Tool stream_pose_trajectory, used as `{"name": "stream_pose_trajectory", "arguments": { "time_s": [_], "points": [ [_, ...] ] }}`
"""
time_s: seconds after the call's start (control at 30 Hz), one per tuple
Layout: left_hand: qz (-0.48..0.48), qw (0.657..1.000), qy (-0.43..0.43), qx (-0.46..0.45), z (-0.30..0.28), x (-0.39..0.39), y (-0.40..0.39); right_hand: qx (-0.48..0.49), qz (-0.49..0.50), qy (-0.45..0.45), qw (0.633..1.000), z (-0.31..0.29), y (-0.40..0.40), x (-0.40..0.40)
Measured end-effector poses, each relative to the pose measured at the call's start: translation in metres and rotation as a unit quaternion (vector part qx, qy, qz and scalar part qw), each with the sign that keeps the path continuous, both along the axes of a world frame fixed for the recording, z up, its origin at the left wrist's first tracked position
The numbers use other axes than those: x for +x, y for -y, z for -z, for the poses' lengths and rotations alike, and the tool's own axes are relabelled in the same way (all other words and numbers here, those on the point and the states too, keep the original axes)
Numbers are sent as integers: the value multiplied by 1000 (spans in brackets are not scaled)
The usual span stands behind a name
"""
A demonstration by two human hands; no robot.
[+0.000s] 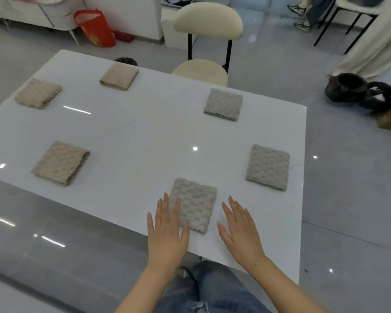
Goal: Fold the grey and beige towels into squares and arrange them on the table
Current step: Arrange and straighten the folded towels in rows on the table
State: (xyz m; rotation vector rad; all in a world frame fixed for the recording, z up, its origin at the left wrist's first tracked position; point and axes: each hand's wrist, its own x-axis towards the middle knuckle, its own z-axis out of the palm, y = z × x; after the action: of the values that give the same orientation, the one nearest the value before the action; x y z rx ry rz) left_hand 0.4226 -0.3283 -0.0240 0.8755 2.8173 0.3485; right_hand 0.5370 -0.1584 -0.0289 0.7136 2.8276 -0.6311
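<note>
A: Status of the table (pixel 145 136)?

B: Six folded squares lie on it, all well apart. Taking the chair (pixel 207 41) as landmark: three beige towels sit on its left, namely beige A (pixel 61 163) nearest the viewer, beige B (pixel 38 93) farther back at the left edge, beige C (pixel 119 76) closest to the chair. Three grey ones sit below and right of it: grey A (pixel 223 104) just in front of the chair, grey B (pixel 267 167) nearer the viewer, grey C (pixel 195 203) at the near edge, farthest from the chair

A: Hands?

B: Left hand (pixel 166 231): flat, fingers straight, fingertips lying over the left margin of grey C, gripping nothing. Right hand (pixel 240 229): flat, spread, just beside grey C, apart from it, holding nothing

A: Step in hand?

B: Judged as final placement of the last square; folding appears complete. Next move calls only for a small nudge or lifting both hands clear

A: Orientation of grey C?

B: Near-square, so no marked long axis; slightly rotated, its far edge facing toward the chair
</note>
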Motion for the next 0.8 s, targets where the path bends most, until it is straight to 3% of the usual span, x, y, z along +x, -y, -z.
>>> {"name": "stream_pose_trajectory", "arguments": {
  "time_s": [0.23,0.53,0.77,0.8],
  "points": [
    [26,999,33,-16,0,-44,-23,-41,30,4,999,7,-15,-25],
    [175,981,48,-64,14,-93,-45,-73,103,26,992,18,-13,-44],
    [192,965,114,-140,21,-77,-57,-227,170,45,958,13,-11,-27],
    [270,947,109,-137,30,-132,-77,-247,260,28,933,15,-2,-67]
  ]
}}
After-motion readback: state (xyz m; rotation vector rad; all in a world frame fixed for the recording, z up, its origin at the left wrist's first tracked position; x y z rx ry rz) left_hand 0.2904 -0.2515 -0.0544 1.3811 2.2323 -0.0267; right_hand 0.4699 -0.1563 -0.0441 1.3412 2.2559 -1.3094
